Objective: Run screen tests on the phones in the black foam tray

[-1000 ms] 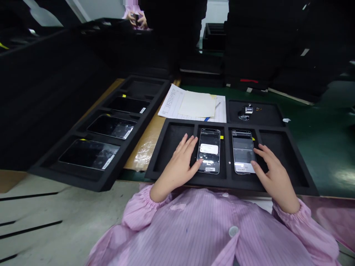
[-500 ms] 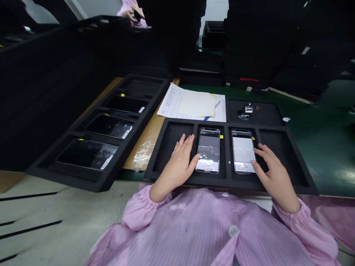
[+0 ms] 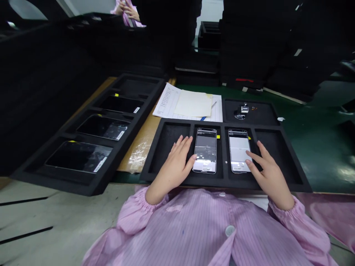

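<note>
In the head view, I see the slim, silver-edged left phone [image 3: 205, 147] has lost its pop-up; it and the matching right phone [image 3: 237, 145], both in the black foam tray [image 3: 277, 147], now show banded screens, suggesting similar stages. The loosely spread left hand [image 3: 176, 162] borders one, the half-open right hand [image 3: 268, 170] the other, neither gripping anything.

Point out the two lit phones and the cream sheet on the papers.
Left lit phone [image 3: 205, 149], head view: middle of its screen.
Right lit phone [image 3: 239, 149], head view: middle of its screen.
Cream sheet [image 3: 193, 103], head view: middle of its face.
</note>
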{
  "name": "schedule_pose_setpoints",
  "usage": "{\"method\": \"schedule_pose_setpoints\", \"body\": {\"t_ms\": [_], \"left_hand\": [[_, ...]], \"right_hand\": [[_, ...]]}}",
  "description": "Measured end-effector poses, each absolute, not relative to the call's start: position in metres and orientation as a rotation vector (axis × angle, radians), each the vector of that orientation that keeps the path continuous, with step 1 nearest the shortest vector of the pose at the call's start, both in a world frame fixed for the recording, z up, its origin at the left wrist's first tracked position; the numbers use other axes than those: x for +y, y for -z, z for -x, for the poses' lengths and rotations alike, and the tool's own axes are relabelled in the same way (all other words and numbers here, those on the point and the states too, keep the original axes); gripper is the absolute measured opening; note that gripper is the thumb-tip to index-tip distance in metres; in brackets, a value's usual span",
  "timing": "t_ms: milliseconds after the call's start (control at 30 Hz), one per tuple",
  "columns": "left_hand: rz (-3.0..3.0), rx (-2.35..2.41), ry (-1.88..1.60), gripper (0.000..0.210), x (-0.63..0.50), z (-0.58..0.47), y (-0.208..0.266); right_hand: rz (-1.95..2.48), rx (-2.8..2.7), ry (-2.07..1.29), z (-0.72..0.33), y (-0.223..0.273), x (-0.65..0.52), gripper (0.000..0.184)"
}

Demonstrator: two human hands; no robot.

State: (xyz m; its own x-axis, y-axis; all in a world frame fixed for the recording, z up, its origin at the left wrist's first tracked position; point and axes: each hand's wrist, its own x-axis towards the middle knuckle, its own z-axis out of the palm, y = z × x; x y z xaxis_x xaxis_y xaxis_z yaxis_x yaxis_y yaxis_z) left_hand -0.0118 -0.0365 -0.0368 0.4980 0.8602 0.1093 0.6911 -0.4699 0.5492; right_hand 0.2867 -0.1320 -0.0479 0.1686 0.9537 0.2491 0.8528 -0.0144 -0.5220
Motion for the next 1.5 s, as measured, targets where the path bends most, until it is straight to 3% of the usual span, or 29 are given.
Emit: {"method": "schedule_pose_setpoints", "body": {"t_ms": [400, 700, 867, 1500], "left_hand": [[-2.320, 1.277, -0.495, 0.060, -0.034, 0.013, 0.038], [-2.350, 1.265, -0.532, 0.059, -0.033, 0.014, 0.039], [-2.347, 1.270, -0.550, 0.059, -0.033, 0.014, 0.038], [-2.318, 1.268, -0.541, 0.058, -0.033, 0.013, 0.038]], "right_hand": [[1.810, -1.607, -0.279, -0.287, 0.043, -0.131, 0.041], [1.714, -1.755, -0.454, -0.296, 0.043, -0.133, 0.068], [1.729, -1.853, -0.445, -0.295, 0.043, -0.132, 0.072], [1.758, -1.696, -0.415, -0.297, 0.047, -0.133, 0.056]]}}
